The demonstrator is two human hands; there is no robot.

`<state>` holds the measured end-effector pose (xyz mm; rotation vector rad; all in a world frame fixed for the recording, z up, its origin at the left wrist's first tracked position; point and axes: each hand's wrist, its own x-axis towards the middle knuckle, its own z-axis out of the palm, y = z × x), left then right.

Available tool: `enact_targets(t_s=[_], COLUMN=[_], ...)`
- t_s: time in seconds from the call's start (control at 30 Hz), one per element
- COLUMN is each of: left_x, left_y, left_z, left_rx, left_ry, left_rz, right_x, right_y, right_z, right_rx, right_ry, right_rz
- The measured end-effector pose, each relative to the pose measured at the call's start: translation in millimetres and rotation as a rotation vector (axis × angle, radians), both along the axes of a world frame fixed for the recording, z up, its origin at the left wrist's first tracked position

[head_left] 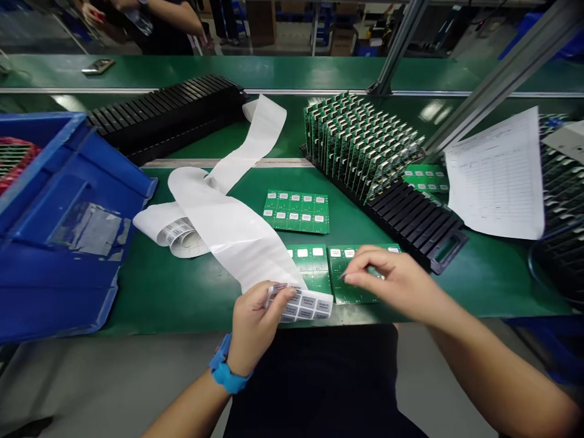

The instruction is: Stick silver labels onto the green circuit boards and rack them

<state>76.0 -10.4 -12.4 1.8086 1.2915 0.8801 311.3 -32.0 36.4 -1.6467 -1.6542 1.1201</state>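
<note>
Green assembly bench (150, 304) — racked circuit boards (360, 146) beyond.

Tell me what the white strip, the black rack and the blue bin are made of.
The white strip looks like thin glossy paper or film: it curls softly and shows a slight sheen. The black rack seems to be matte moulded plastic, with evenly formed slots. The blue bin also looks like moulded plastic, with smooth, faintly shiny walls.

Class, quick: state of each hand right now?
Left hand: closed, holding the label strip.
Right hand: half closed over a green circuit board; grip unclear.
</note>
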Motion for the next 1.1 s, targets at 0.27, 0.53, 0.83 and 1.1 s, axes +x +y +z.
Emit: enact_targets(t_s=[0.27,0.53,0.83,1.1], left_x=[-4.8,-3.1,-5.7,-4.3], left_y=[2.9,2.5,0.2,-8.0], left_z=[-3.4,-3.4,0.2,13.7], left_rx=[-0.055,-0.089,-0.129,-0.254], left_ry=[-0.032,-0.022,-0.044,-0.084], left_rz=[0.040,0.054,-0.036,-0.250], right_x=[56.2,47.1,31.1,27.5], right_y=[-4.5,-10.9,-23.8,-0.6], right_z=[-25.7,-35.3,-19.5,-24.2], right_rx=[-0.215,-0.100,0.193,-0.078], right_ry=[-0.371,-0.490,-0.834,-0.270], right_rz=[0.122,0.125,-0.040,0.247])
